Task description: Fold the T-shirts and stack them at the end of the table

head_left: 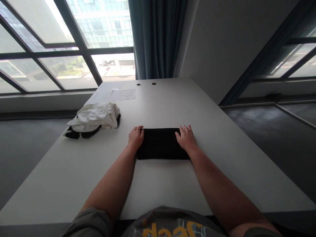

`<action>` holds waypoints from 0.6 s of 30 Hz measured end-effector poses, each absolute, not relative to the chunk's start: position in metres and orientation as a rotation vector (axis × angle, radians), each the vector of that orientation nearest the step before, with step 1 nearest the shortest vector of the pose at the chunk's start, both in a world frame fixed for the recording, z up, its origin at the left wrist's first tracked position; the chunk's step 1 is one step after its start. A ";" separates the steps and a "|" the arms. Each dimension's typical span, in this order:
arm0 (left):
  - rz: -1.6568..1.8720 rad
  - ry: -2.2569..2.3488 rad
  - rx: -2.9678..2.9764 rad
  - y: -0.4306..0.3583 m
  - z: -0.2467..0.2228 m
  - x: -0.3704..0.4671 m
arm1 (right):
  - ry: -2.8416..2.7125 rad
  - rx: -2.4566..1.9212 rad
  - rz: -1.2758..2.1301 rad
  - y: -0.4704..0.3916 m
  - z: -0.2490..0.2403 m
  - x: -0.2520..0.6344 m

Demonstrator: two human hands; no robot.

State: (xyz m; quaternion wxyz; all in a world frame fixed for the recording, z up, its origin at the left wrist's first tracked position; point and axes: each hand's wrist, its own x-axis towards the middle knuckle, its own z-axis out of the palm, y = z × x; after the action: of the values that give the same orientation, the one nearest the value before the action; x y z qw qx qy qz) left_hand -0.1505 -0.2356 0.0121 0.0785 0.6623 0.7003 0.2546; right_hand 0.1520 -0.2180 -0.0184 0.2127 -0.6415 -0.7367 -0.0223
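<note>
A black cloth, folded into a neat flat rectangle, lies on the white table in front of me. At its left end rests my left hand, its thumb along the cloth's edge and its fingers stretched forward. My right hand lies on the far right corner of the cloth, fingers spread and palm down. Neither hand lifts the cloth from the tabletop. What kind of garment or fabric piece it is cannot be made out.
A crumpled pile of white and black cloth sits near the table's left edge. Behind it lie printed paper sheets. Two round cable holes mark the table's far end, before a blue curtain and windows.
</note>
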 end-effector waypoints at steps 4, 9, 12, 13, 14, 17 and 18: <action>0.844 1.999 2.246 -0.261 0.029 -0.132 | -2.124 -1.631 -0.115 -0.243 0.002 0.136; 0.599 1.598 2.529 -0.301 0.021 -0.107 | -2.333 -1.487 -0.011 -0.288 0.003 0.106; 0.511 1.557 2.573 -0.312 0.008 -0.108 | -2.409 -1.485 0.057 -0.299 -0.002 0.102; 0.491 1.549 2.588 -0.313 0.005 -0.111 | -2.422 -1.484 0.070 -0.300 -0.003 0.104; 0.470 1.535 2.606 -0.313 0.003 -0.114 | -2.432 -1.482 0.081 -0.299 -0.003 0.106; 0.403 1.467 2.668 -0.312 0.004 -0.127 | -2.461 -1.471 0.116 -0.296 -0.002 0.114; 0.389 1.445 2.683 -0.312 0.005 -0.132 | -2.466 -1.468 0.125 -0.295 -0.001 0.116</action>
State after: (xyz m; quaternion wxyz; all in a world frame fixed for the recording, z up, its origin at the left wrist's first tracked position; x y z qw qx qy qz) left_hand -0.1321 -0.3116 0.0048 0.0349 0.8728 0.4701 0.1265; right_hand 0.1157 -0.2947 -0.0014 0.1340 -0.5063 -0.8508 0.0431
